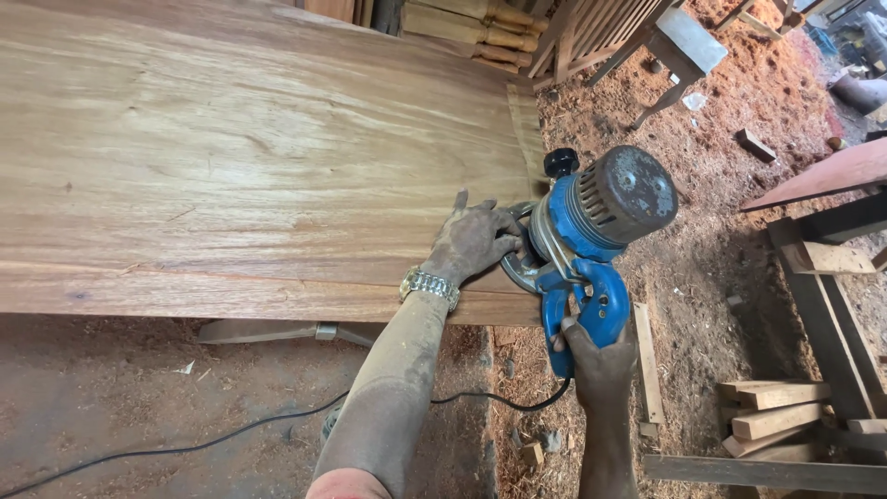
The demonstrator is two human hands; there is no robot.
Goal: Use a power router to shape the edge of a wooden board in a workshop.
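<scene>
The blue router point(587, 245) stood at the right end of the big wooden slab point(249, 157), its base on the slab's corner. The left hand point(471, 242) lay flat on the slab, fingers spread, touching the router's base. The right hand point(599, 362) was closed around the router's handle, just off the slab's edge, and a black cable point(231, 430) ran over the sawdust floor below the slab.

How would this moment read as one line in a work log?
left hand: pressed on wide wooden slab, by tool base | right hand: gripping blue power tool handle | tool: at slab's end edge
</scene>
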